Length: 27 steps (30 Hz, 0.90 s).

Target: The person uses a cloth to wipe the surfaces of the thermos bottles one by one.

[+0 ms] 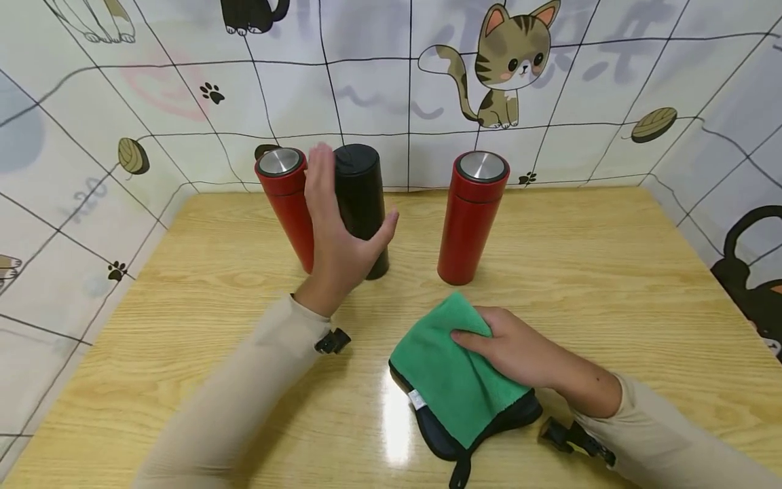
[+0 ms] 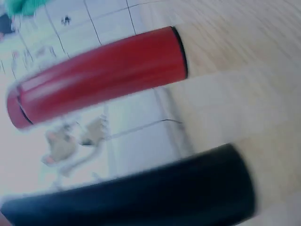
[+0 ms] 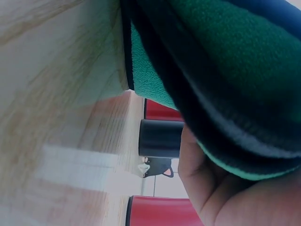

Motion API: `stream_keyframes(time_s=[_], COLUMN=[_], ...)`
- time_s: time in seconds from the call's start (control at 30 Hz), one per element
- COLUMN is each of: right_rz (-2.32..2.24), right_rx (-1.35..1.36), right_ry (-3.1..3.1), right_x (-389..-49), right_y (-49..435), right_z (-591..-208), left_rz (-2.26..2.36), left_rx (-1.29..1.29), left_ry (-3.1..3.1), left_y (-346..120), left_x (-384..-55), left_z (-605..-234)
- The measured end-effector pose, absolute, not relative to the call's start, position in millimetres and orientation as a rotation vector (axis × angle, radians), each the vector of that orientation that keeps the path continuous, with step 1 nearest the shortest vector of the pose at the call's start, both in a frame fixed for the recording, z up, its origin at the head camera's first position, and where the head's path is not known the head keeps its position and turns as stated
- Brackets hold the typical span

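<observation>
"Cloth (image 1: 449, 373) hides most fingers of the right hand (image 1: 516, 350), from where I'm standing."

"Its thumb lies on top, though; it's gripping that green thing over the desk (image 1: 580, 272), nearer us than the flasks. And the left hand (image 1: 342, 251)?"

"Raised, fingers straight up, thumb spread, covering part of the black flask (image 1: 362, 204) and an edge of the left red flask (image 1: 288, 204). Touching either? Can't tell."

"The right red flask (image 1: 470, 231) stands uncovered."
</observation>
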State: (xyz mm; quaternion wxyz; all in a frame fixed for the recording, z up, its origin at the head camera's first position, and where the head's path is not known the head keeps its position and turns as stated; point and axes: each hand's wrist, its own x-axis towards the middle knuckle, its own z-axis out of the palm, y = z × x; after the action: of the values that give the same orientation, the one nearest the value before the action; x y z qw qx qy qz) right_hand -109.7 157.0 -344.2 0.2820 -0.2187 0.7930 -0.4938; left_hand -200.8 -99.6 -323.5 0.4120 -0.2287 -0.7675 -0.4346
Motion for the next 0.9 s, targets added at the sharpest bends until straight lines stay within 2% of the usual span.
stream_keyframes(time_s=[0.13,0.23,0.5,0.7,0.9], right_rz=[-1.316,-1.297,-1.251,-1.205,-1.185], right_rx=[-0.584,-0.59,-0.621,-0.641,-0.625], right_ry=[2.143,2.184,2.193,2.198,2.235], right_x=[-109.2,-108.7,-113.8,-118.8,-121.1], right_y=[157.1,157.5,157.7,161.0,167.0], right_z=[-345.5,-346.8,-344.1,-334.8,-329.3], left_rz=[-0.89,-1.053,-1.635,-1.701,-1.663], left_rx=[-0.797,-0.884,-0.644,-0.678,-0.686], left_ry=[-1.801,-1.98,-2.371,-2.421,-2.406], left_y=[-77.5,-54.9,-15.3,-6.8,-9.6], left_x=[-184.6,-181.0,-206.8,-218.3,-208.3], left_z=[-309.5,-301.0,-294.8,-298.8,-296.4])
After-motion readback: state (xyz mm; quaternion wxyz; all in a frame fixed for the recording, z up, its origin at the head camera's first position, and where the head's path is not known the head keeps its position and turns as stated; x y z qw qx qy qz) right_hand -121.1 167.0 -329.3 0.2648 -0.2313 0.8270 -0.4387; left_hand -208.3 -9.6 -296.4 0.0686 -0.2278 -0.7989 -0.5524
